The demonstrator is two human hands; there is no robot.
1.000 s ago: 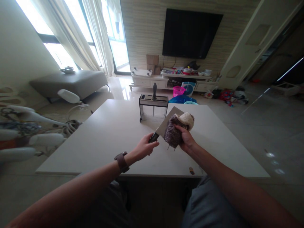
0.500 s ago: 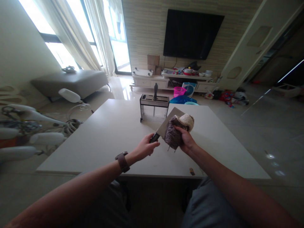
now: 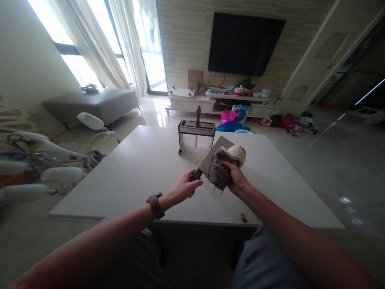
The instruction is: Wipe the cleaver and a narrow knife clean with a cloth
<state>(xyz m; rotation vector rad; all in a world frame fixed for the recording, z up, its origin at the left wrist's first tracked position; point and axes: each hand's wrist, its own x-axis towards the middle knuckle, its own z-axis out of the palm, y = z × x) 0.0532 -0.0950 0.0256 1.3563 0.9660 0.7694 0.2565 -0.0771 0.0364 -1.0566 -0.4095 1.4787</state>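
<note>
Big white smooth counter (image 3: pixel 135 172) in front of you, your legs under its near edge. Beyond it: long white low cabinet (image 3: pixel 207 105) against the wall, grey padded bench (image 3: pixel 90 106) off to the left, wide black flat TV (image 3: pixel 246 44) on the wall. Pink plastic basket (image 3: pixel 227 116) on the floor by the cabinet.

Dark-framed, clear-sided knife block (image 3: pixel 197 127) stands upright near the counter's far edge, one black handle sticking up from its top.

Broad-bladed metal cleaver with a black handle (image 3: pixel 208 160) is held up over the counter, between you and the block; blade slants away to the right, handle toward your left. Fluffy purple-grey and cream cloth (image 3: pixel 219 172) lies against the blade and covers much of it.

Left hand (image 3: pixel 185 186): grip closed around the cleaver's handle, dark watch (image 3: pixel 155 205) on the wrist. Right hand (image 3: pixel 236 176): grip pinching the bunched cloth, thumb on your side of it; the other fingers are mostly hidden, probably behind the cloth.

Small brown-and-yellow item (image 3: pixel 244 217) sits at the near edge, right of center, too blurry to name.
</note>
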